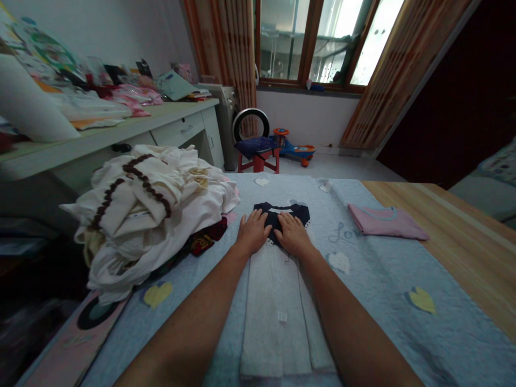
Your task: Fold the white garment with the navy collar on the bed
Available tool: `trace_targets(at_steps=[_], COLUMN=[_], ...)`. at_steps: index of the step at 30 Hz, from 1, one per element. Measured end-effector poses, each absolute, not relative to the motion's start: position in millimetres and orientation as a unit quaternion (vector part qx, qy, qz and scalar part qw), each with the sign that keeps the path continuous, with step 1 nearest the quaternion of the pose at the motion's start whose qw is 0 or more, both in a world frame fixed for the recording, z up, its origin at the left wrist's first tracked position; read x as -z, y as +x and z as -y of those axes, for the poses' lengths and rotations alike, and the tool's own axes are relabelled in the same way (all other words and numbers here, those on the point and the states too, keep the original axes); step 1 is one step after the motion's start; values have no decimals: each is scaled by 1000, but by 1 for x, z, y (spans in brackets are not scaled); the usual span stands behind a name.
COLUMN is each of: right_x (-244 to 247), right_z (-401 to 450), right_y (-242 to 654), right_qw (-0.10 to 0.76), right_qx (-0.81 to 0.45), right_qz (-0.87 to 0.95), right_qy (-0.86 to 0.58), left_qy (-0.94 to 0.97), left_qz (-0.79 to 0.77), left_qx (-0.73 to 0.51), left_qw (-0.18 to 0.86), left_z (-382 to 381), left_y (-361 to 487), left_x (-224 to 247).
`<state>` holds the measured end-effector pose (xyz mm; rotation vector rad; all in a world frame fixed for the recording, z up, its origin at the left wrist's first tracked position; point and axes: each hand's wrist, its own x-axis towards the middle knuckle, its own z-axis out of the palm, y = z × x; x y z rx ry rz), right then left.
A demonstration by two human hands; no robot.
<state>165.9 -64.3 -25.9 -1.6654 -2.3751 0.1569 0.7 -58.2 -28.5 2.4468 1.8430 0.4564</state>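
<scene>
Left hand (pixel 253 232) and right hand (pixel 293 234) flat, fingers spread, not gripping, on the navy collar (pixel 280 217) of a white garment (pixel 278 317), sides folded in, on a quilted blue cover (pixel 363 301). Pink shirt (pixel 387 222) folded (tidy); heap of white clothes (pixel 141 215) unfolded.

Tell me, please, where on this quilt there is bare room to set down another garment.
Bare quilt lies right of the white garment, below the folded pink shirt. It is crowded left, around the white clothes pile beside the left hand.
</scene>
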Motion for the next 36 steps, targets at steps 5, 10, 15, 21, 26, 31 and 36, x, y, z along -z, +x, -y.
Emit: trace_targets(at_steps=[5, 10, 15, 21, 26, 31, 36], right_x=[26, 25, 27, 30, 26, 25, 28], right_z=[66, 65, 61, 61, 62, 63, 62], right_y=[166, 167, 169, 168, 166, 166, 166], right_qw=[117, 161, 177, 156, 131, 119, 126], right_qx=[-47, -37, -52, -54, -57, -58, -55], right_qz=[795, 799, 836, 834, 829, 827, 822], right_qy=[-593, -579, -518, -527, -541, -546, -552], left_qy=[784, 796, 826, 819, 810, 799, 818], left_qz=[-602, -583, -538, -551, -565, -580, -546], left_qx=[-148, -165, -165, -154, -152, -153, -176], left_qw=[19, 16, 36, 37, 37, 39, 29], left_z=[59, 56, 52, 50, 49, 48, 50], left_y=[1, -1, -2, -2, -1, 0, 0], left_x=[28, 31, 32, 34, 34, 33, 30])
